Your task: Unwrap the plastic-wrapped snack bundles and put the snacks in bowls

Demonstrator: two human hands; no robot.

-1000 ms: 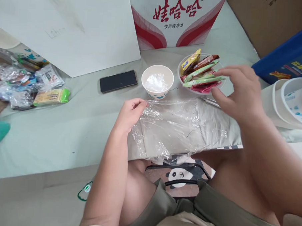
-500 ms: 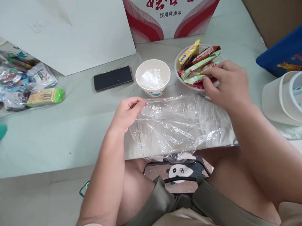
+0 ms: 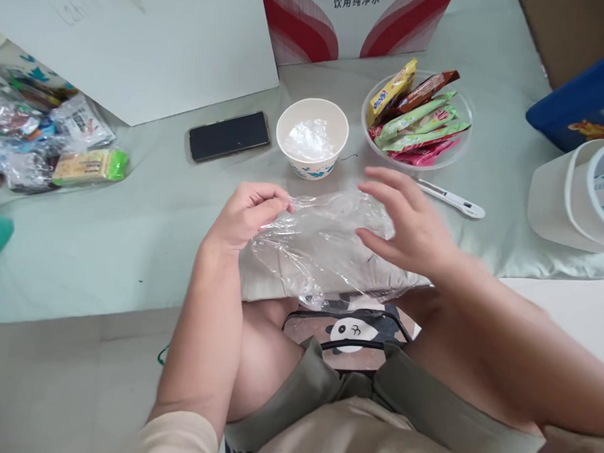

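Observation:
My left hand [image 3: 256,214] pinches the edge of a clear plastic bag [image 3: 316,244], which spreads crinkled over the table's front edge. On the bag's right side my right hand [image 3: 402,217] hovers with fingers apart and nothing between them. Just beyond the bag stands a paper bowl [image 3: 312,137] with crumpled clear film [image 3: 308,140] inside. Behind my right hand sits a clear plastic bowl [image 3: 463,137] of wrapped snacks [image 3: 417,118] in yellow, brown, green and pink. A white utility knife [image 3: 451,196] lies in front of that bowl.
A phone [image 3: 229,136] lies left of the paper bowl. White and red-white boxes [image 3: 355,28] stand behind. Bagged snacks [image 3: 89,167] lie at far left. White plastic buckets [image 3: 553,197] and a blue package [image 3: 582,105] are at right. A panda-print bag [image 3: 352,332] sits below, between my legs.
My right hand has left the snack bowl, moving left and toward me over the plastic bag with its fingers spread. The utility knife now shows. My left hand keeps its pinch on the bag.

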